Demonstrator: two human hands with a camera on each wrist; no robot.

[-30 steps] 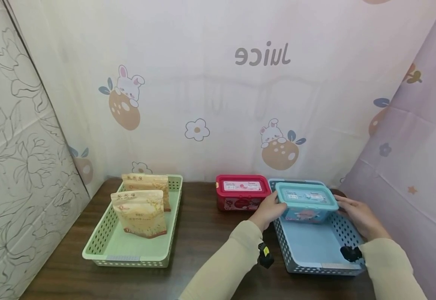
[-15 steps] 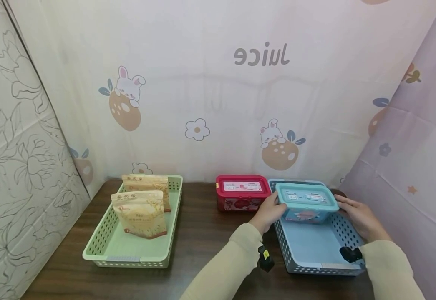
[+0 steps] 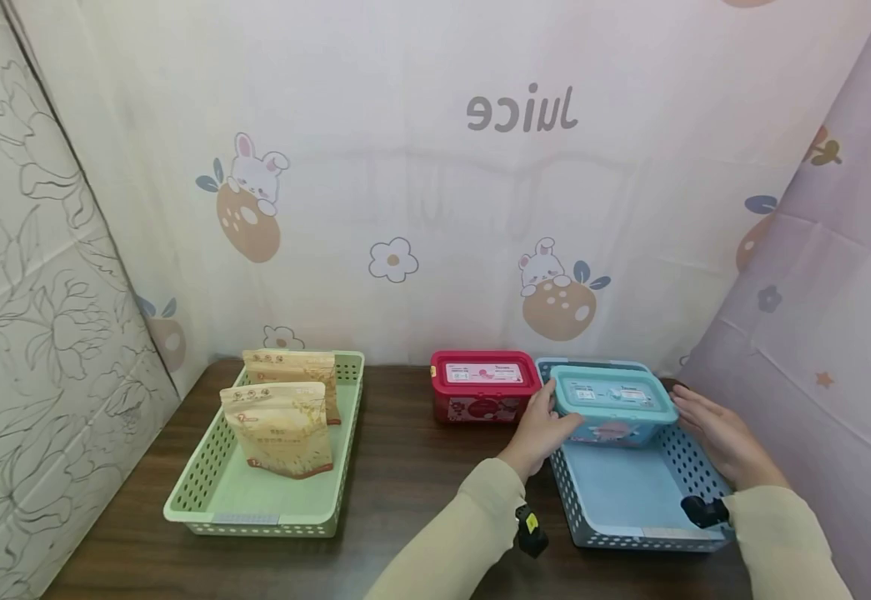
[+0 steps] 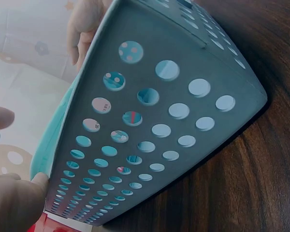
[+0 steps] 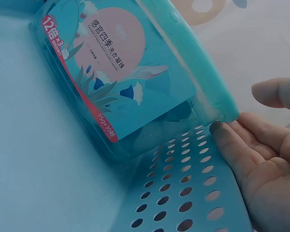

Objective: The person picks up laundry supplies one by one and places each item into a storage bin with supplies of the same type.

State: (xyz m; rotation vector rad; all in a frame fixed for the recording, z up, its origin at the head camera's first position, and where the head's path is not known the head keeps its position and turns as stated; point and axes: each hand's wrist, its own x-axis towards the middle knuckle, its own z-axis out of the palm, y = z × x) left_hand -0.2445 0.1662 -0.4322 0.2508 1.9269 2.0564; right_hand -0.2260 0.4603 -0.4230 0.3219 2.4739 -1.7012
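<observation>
A teal lidded box of laundry capsules [image 3: 613, 404] sits at the back of the blue perforated basket [image 3: 615, 483]. My left hand [image 3: 536, 429] is at the box's left end, its thumb spread away from the fingers. In the left wrist view, a fingertip of the left hand [image 4: 17, 200] touches the teal lid over the basket's rim. My right hand [image 3: 728, 437] lies along the right end, fingers nearly straight. The right wrist view shows the right hand's fingertips [image 5: 217, 130] at the lid's corner and basket wall, the thumb held apart.
Beside the blue basket's back left corner stands a red lidded box [image 3: 483, 387]. A green basket [image 3: 277, 504] on the left holds two cream-coloured pouches [image 3: 281, 429]. Patterned curtains [image 3: 405, 200] enclose the back and sides of the brown table [image 3: 397, 467].
The left thumb has spread outward and lifted from the teal box's front, and the right fingers have straightened slightly. The teal box stays in the same place.
</observation>
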